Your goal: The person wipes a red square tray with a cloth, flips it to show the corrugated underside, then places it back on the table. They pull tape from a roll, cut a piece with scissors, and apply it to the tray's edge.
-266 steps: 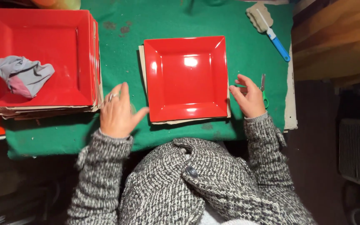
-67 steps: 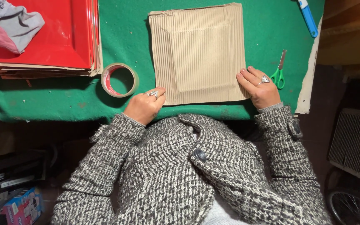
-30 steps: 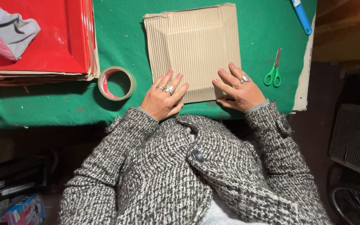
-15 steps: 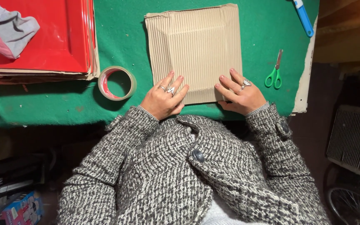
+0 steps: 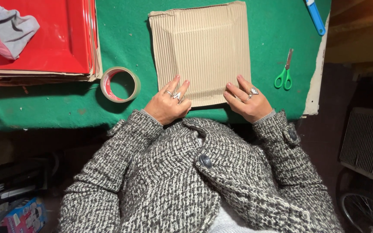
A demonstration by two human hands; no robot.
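Observation:
A sheet of brown corrugated cardboard [image 5: 201,49] lies wrapped over something square on the green felt table [image 5: 121,26]. My left hand [image 5: 168,105] rests flat on the cardboard's near left edge, fingers spread, rings on them. On the near right edge my right hand [image 5: 247,103] presses flat in the same way, a ring on one finger. Neither hand holds anything. A roll of tape [image 5: 119,84] with a red inner side lies just left of my left hand.
Green-handled scissors [image 5: 285,73] lie right of the cardboard near the table's right edge. A blue-handled tool [image 5: 315,16] is at the far right. A stack of red square plates [image 5: 44,39] with cardboard between them stands far left, a crumpled grey cloth [image 5: 7,28] on top.
Earlier a bare red plate lay where the cardboard now is. In the last second both hands stayed on the near edge, spreading slightly apart; the cardboard has not shifted.

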